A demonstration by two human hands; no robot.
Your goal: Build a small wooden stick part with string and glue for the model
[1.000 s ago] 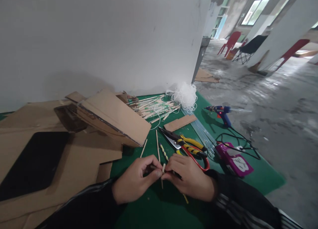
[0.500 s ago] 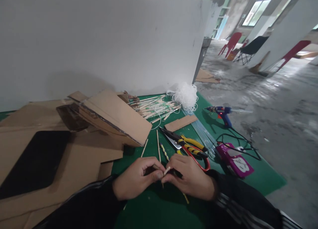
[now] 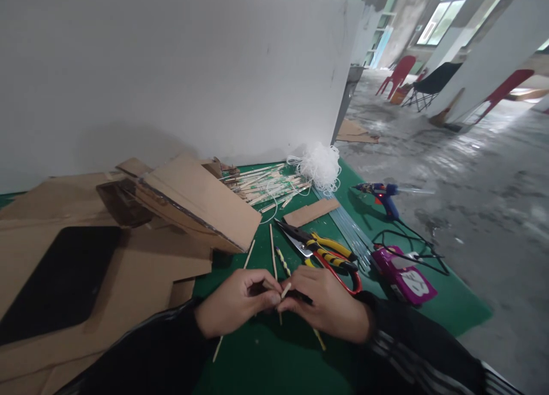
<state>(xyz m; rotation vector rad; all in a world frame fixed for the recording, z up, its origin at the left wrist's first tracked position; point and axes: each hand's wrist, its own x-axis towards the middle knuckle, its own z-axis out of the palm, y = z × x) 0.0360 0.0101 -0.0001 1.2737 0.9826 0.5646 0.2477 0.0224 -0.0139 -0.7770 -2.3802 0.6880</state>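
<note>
Both hands meet low in the middle of the view, fingertips pinched together over the green table top (image 3: 274, 366). A short pale wooden stick (image 3: 286, 290) pokes up between them. My left hand (image 3: 235, 303) is closed, thumb and forefinger at the stick's lower end. My right hand (image 3: 323, 300) pinches the same piece from the other side. Just beyond the hands lie a longer thin stick (image 3: 273, 249) and a yellow-and-white twisted rod (image 3: 283, 262). Another stick (image 3: 218, 349) sticks out below my left wrist. The fingers partly hide what they hold.
Pliers with yellow-black handles (image 3: 332, 252) and red-handled scissors (image 3: 351, 280) lie beyond my right hand. Further right are a blue glue gun (image 3: 386, 198) and a purple box (image 3: 405, 275). Cardboard (image 3: 201, 200) covers the left; sticks (image 3: 274, 183) and white string (image 3: 319, 166) lie behind.
The hands stay together with small finger movements; the short stick has tilted slightly more upright. More of the stick below my left wrist shows now.
</note>
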